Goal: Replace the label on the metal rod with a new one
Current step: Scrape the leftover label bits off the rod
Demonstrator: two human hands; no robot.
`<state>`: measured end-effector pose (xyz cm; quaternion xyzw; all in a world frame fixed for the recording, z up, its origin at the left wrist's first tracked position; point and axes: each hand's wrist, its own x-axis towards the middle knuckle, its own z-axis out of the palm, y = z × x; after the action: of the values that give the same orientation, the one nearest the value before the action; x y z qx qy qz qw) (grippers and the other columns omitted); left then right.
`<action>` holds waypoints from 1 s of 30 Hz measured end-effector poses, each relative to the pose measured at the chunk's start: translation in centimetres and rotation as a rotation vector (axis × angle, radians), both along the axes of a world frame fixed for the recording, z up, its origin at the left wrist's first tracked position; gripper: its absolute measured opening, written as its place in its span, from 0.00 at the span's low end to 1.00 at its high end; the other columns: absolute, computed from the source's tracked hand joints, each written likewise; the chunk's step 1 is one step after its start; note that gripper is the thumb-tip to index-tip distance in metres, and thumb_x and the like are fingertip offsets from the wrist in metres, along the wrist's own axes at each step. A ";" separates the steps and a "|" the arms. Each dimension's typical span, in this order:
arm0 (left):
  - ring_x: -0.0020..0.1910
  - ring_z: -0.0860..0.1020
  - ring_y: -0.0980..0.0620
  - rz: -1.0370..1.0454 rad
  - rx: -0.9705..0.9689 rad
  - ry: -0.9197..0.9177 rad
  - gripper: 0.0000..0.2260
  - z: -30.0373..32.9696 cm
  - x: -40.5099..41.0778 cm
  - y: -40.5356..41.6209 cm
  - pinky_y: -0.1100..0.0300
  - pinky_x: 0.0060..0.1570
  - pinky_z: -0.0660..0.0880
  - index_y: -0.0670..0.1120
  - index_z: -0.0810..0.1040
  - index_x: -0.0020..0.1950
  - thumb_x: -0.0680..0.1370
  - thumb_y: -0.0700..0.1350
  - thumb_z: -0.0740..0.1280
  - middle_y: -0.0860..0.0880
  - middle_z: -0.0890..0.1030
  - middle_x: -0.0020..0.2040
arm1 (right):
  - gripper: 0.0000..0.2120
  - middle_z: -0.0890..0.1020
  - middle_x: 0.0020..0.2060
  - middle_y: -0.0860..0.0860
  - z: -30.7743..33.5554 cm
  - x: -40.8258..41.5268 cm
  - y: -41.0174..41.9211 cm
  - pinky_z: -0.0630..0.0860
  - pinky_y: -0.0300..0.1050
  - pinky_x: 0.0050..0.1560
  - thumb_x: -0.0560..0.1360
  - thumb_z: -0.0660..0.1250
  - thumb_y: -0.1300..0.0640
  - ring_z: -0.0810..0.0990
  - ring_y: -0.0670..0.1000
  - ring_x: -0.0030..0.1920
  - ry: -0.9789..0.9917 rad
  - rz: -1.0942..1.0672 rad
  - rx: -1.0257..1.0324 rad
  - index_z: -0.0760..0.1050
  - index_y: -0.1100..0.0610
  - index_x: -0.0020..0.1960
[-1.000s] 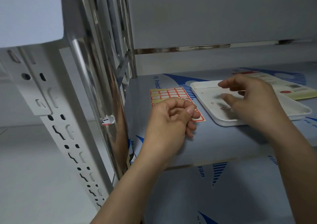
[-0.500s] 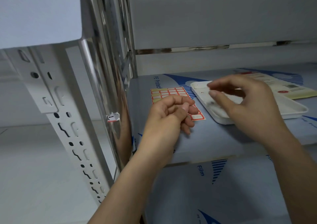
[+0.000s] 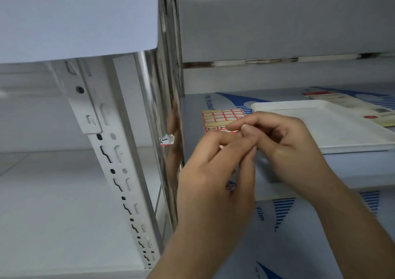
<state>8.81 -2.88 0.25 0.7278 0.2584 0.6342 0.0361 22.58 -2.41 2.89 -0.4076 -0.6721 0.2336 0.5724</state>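
— Hands first: where are they?
— Left hand (image 3: 215, 163) and right hand (image 3: 284, 141) meet in front of the shelf (image 3: 192, 150), fingertips touching. Their fingers are curled and seem to pinch something small between them; what it is cannot be told.
— And the label?
— A torn label remnant (image 3: 167, 140) is stuck on the metal rod (image 3: 162, 111), left of the hands. The label sheet (image 3: 222, 117) lies on the shelf beside the white tray (image 3: 342, 133).
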 end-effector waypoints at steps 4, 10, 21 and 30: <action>0.38 0.79 0.48 0.162 0.255 -0.042 0.05 -0.3 -2.2 -0.7 0.57 0.38 0.74 0.40 0.84 0.48 0.73 0.34 0.72 0.46 0.81 0.42 | 0.16 0.84 0.54 0.49 -1.1 -3.7 0.3 0.77 0.42 0.58 0.78 0.60 0.62 0.82 0.47 0.58 0.097 0.143 -0.062 0.76 0.55 0.64; 0.56 0.72 0.56 0.361 0.296 -0.279 0.11 -1.3 -4.2 0.7 0.60 0.53 0.71 0.44 0.77 0.54 0.74 0.34 0.68 0.37 0.74 0.48 | 0.25 0.80 0.62 0.52 -1.4 -8.0 1.3 0.69 0.51 0.68 0.73 0.59 0.62 0.76 0.51 0.66 0.436 0.466 -0.165 0.69 0.56 0.70; 0.70 0.70 0.41 -0.233 -0.276 -0.324 0.24 -2.2 -4.7 2.9 0.44 0.67 0.68 0.39 0.60 0.76 0.81 0.46 0.51 0.39 0.70 0.71 | 0.29 0.80 0.53 0.53 -1.3 -9.9 1.8 0.68 0.53 0.51 0.71 0.59 0.55 0.77 0.54 0.50 0.496 0.473 -0.121 0.65 0.55 0.72; 0.62 0.68 0.26 -0.406 -0.280 -0.314 0.29 -3.2 -5.0 3.7 0.34 0.63 0.67 0.42 0.60 0.76 0.82 0.60 0.52 0.26 0.70 0.63 | 0.23 0.80 0.55 0.52 -1.7 -10.4 1.5 0.71 0.52 0.60 0.72 0.58 0.54 0.78 0.53 0.56 0.466 0.465 -0.135 0.69 0.52 0.67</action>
<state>3.82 0.83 -2.96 0.6454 0.1838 0.6772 0.3018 12.14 -0.91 1.19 -0.2157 -0.5813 0.4887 0.6137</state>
